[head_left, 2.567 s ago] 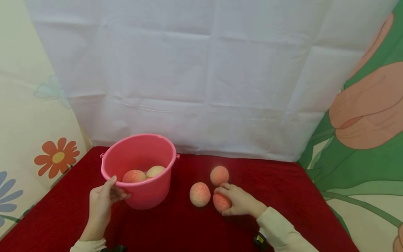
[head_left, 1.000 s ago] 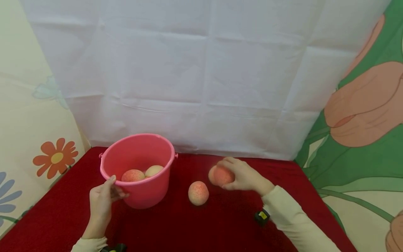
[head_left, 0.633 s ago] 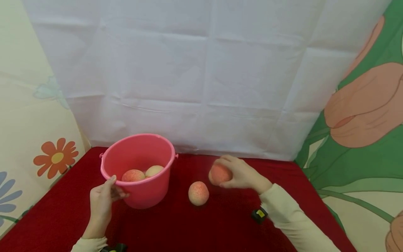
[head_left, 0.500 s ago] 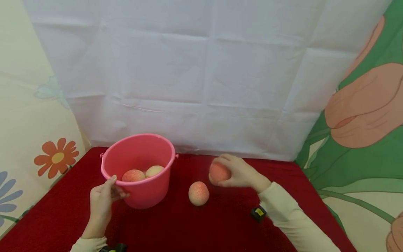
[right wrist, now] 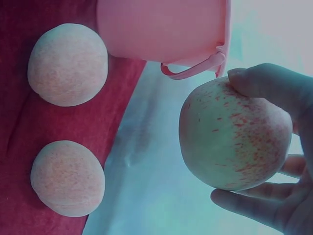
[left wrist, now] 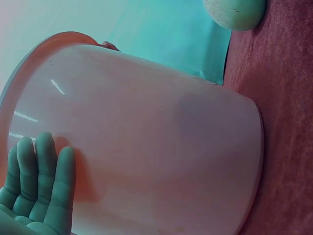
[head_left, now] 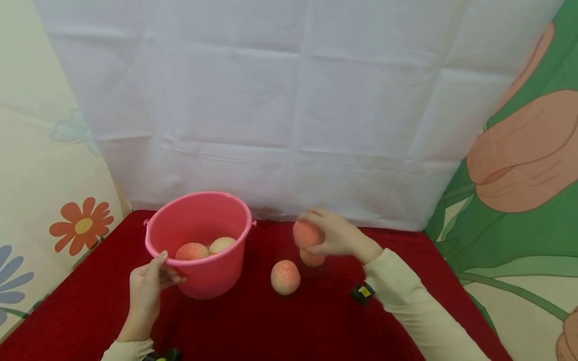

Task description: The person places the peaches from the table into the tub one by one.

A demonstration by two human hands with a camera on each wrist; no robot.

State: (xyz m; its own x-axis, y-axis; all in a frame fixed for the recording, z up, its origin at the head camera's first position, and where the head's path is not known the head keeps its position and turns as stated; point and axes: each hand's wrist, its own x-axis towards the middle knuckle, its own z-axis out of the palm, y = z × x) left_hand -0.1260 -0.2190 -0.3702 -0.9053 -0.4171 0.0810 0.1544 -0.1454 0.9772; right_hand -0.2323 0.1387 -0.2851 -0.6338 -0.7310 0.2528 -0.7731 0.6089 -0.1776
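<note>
Right hand [head_left: 339, 234] pinches a round reddish peach [head_left: 307, 234] in its fingers [right wrist: 249, 203], toward the red-covered table's [head_left: 253, 326] right edge from the pink plastic bucket [head_left: 214, 278] the left hand [head_left: 145, 291] grips

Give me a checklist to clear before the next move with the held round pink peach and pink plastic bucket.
1. Right grip on the round pink peach: ok, thumb and fingers around it.
2. Peach raised off the red cloth: ok.
3. Left grip on the pink plastic bucket: ok, holding the rim.
4. Curved pink handle clear of the mouth: ok, hanging outside.
5. Cloth free of other peaches: not ok, two more round peaches there.
6. Peach count inside bucket: cannot tell, front wall hides part.
</note>
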